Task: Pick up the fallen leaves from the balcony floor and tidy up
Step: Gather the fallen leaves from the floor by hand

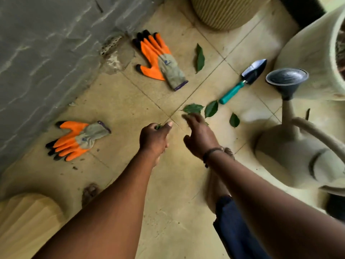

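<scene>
Left hand (153, 139): fingers curled into a fist round a small green scrap, apparently leaf matter (158, 126), only a sliver visible at the knuckles; thumb laid straight along the top, pointing toward 1 o'clock.

Right hand (200, 134): fingers extended and loosely spread, not pinching; fingertips (186, 116) at the near edge of the toothed leaf (193, 108), which lay flat on the floor tiles (119, 101); actual contact could not be told for blur; a dark cord bracelet (211, 153) at the wrist.

Second leaf (211, 108): just beside the toothed leaf, at its 3 o'clock; untouched.

Third leaf (234, 120): near, at 4 o'clock of the second leaf; untouched.

Long leaf (199, 57): well apart, at 12 o'clock of the right hand, between upper glove and trowel.

Upper glove (158, 59): orange and grey, at 11 o'clock of the hands, beside the grey wall (46, 53).

Lower glove (77, 140): same kind, at 9 o'clock of the left hand.

Trowel (244, 80): teal handle, dark blade, at 1 o'clock of the right hand; handle end near the second leaf.

Watering can (291, 143): beige, dark rose, at 3 o'clock.
</scene>
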